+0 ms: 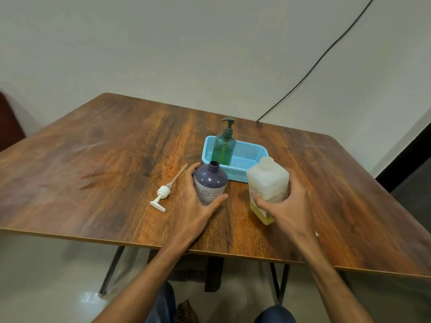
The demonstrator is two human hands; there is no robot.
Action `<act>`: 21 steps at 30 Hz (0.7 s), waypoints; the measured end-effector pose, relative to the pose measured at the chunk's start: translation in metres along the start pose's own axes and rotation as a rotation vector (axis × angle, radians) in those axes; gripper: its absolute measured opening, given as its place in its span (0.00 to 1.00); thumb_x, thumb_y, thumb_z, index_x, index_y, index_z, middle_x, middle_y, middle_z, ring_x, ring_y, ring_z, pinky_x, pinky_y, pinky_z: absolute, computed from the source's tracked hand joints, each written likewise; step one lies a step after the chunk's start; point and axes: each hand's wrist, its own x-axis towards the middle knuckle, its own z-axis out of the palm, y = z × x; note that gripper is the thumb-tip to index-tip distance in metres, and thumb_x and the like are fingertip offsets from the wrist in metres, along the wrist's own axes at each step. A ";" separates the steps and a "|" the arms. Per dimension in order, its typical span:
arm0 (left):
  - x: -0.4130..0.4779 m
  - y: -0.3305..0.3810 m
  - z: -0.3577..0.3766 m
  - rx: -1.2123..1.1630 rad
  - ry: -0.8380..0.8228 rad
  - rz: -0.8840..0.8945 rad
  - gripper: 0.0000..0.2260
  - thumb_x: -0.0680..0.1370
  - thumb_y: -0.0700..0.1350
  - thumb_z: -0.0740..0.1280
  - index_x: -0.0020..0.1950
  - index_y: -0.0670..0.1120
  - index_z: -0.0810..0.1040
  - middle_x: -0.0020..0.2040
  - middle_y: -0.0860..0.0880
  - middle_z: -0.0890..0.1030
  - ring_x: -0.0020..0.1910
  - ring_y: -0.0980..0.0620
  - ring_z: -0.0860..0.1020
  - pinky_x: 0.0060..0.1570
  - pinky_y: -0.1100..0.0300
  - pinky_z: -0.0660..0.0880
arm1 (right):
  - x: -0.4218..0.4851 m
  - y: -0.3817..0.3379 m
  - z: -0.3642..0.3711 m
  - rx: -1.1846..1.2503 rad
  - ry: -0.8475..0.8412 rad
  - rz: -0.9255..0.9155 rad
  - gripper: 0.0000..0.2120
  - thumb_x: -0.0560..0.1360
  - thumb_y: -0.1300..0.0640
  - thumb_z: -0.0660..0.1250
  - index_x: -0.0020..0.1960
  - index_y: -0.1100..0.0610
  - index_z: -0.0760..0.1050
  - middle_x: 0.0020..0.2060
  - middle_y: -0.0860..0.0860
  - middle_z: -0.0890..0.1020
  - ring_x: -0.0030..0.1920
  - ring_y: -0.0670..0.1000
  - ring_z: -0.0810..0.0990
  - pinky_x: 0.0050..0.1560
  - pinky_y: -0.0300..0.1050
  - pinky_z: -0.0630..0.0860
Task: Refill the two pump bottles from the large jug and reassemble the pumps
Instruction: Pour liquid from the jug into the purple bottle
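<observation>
A purple bottle with flower print stands open-necked near the table's middle, and my left hand wraps round its lower body. Its white pump lies flat on the wood to the left, tube pointing away. My right hand grips the large translucent jug, which holds a little yellow liquid at the bottom and stands to the right of the purple bottle. A green pump bottle with its grey pump fitted stands inside the blue basket behind both.
The wooden table stretches wide to the left and right of the objects. A black cable runs down the wall behind the table. A dark red chair back shows at the far left.
</observation>
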 end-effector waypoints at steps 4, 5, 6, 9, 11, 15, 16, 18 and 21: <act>0.000 0.000 0.000 0.006 0.009 0.018 0.38 0.69 0.51 0.80 0.73 0.56 0.63 0.67 0.57 0.73 0.66 0.61 0.74 0.63 0.68 0.73 | 0.017 -0.017 -0.003 -0.279 -0.079 -0.128 0.39 0.60 0.46 0.82 0.67 0.47 0.70 0.56 0.46 0.81 0.49 0.46 0.80 0.42 0.49 0.83; 0.000 0.000 0.000 0.008 0.008 0.018 0.38 0.69 0.53 0.80 0.73 0.56 0.63 0.66 0.60 0.73 0.66 0.62 0.73 0.63 0.69 0.73 | 0.021 -0.020 -0.003 -0.341 -0.103 -0.143 0.40 0.60 0.47 0.82 0.68 0.48 0.69 0.57 0.47 0.81 0.50 0.47 0.80 0.43 0.49 0.83; 0.000 0.000 -0.001 0.010 0.008 0.018 0.38 0.69 0.53 0.80 0.73 0.56 0.63 0.66 0.61 0.73 0.66 0.63 0.73 0.63 0.69 0.73 | 0.024 -0.024 -0.004 -0.399 -0.125 -0.154 0.40 0.61 0.47 0.82 0.69 0.48 0.69 0.58 0.49 0.81 0.51 0.49 0.80 0.44 0.50 0.83; 0.000 0.000 -0.002 0.003 0.011 0.025 0.38 0.69 0.52 0.80 0.74 0.53 0.65 0.66 0.61 0.73 0.65 0.63 0.74 0.63 0.69 0.73 | 0.031 -0.037 -0.004 -0.566 -0.178 -0.191 0.40 0.63 0.47 0.80 0.71 0.48 0.67 0.61 0.51 0.81 0.54 0.54 0.81 0.48 0.50 0.82; 0.001 0.001 -0.002 -0.004 0.011 0.030 0.38 0.69 0.51 0.80 0.74 0.52 0.65 0.65 0.64 0.72 0.65 0.65 0.73 0.62 0.71 0.72 | 0.035 -0.046 -0.005 -0.658 -0.203 -0.203 0.39 0.65 0.47 0.79 0.72 0.48 0.67 0.62 0.51 0.80 0.57 0.56 0.80 0.49 0.48 0.77; 0.001 0.002 -0.002 -0.009 0.009 0.032 0.37 0.69 0.49 0.80 0.73 0.52 0.65 0.64 0.67 0.70 0.64 0.69 0.72 0.59 0.76 0.70 | 0.037 -0.059 -0.005 -0.765 -0.221 -0.249 0.38 0.67 0.47 0.77 0.73 0.47 0.65 0.63 0.51 0.79 0.57 0.57 0.80 0.47 0.47 0.74; 0.001 0.002 -0.002 -0.011 0.007 0.032 0.37 0.69 0.49 0.80 0.73 0.52 0.65 0.64 0.67 0.70 0.64 0.70 0.72 0.59 0.76 0.70 | 0.038 -0.060 -0.004 -0.782 -0.220 -0.266 0.37 0.68 0.47 0.76 0.73 0.47 0.65 0.64 0.50 0.79 0.56 0.57 0.81 0.47 0.47 0.75; 0.001 0.001 -0.003 -0.012 0.006 0.033 0.37 0.69 0.49 0.81 0.74 0.51 0.66 0.64 0.67 0.71 0.64 0.69 0.73 0.59 0.76 0.70 | 0.041 -0.062 -0.002 -0.815 -0.219 -0.297 0.36 0.68 0.48 0.76 0.73 0.48 0.65 0.64 0.50 0.79 0.55 0.58 0.81 0.46 0.48 0.76; 0.001 0.002 -0.003 -0.011 0.008 0.030 0.38 0.69 0.50 0.81 0.74 0.49 0.67 0.65 0.63 0.73 0.64 0.67 0.73 0.60 0.74 0.71 | 0.044 -0.064 0.000 -0.850 -0.219 -0.333 0.37 0.69 0.48 0.76 0.74 0.48 0.64 0.66 0.51 0.79 0.55 0.59 0.82 0.46 0.50 0.77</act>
